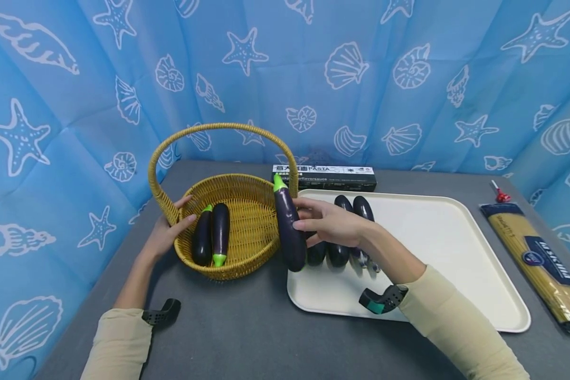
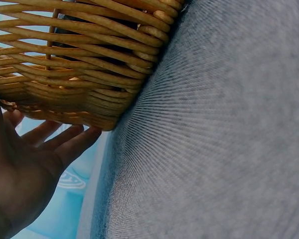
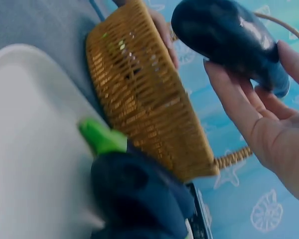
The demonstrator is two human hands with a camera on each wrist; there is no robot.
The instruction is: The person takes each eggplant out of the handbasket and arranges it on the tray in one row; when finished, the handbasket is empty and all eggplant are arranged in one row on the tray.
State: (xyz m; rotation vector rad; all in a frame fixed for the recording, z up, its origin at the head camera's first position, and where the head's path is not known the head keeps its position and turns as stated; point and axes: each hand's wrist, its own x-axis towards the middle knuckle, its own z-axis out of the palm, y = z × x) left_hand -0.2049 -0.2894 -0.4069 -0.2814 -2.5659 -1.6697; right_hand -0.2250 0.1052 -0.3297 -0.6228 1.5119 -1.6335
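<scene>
In the head view my right hand (image 1: 330,220) grips a dark purple eggplant (image 1: 288,227) with a green stem, thumb in front. It is raised between the wicker basket (image 1: 239,272) and the white tray (image 1: 437,253), stem end up and leaning left. The right wrist view shows this eggplant (image 3: 224,30) in my right hand (image 3: 269,124), above tray height. My left hand (image 1: 163,232) holds the basket's left rim by the handle's base; its fingers (image 2: 77,144) touch the woven side in the left wrist view. Two eggplants (image 1: 220,229) lie inside the basket, at its left.
Several more eggplants (image 1: 338,254) lie on the tray's left part, partly behind my right hand. A black pasta box (image 1: 337,179) stands behind the tray. At the right lie a spaghetti packet (image 1: 534,258) and a red lollipop (image 1: 502,196). A blue curtain (image 1: 285,79) hangs behind the table.
</scene>
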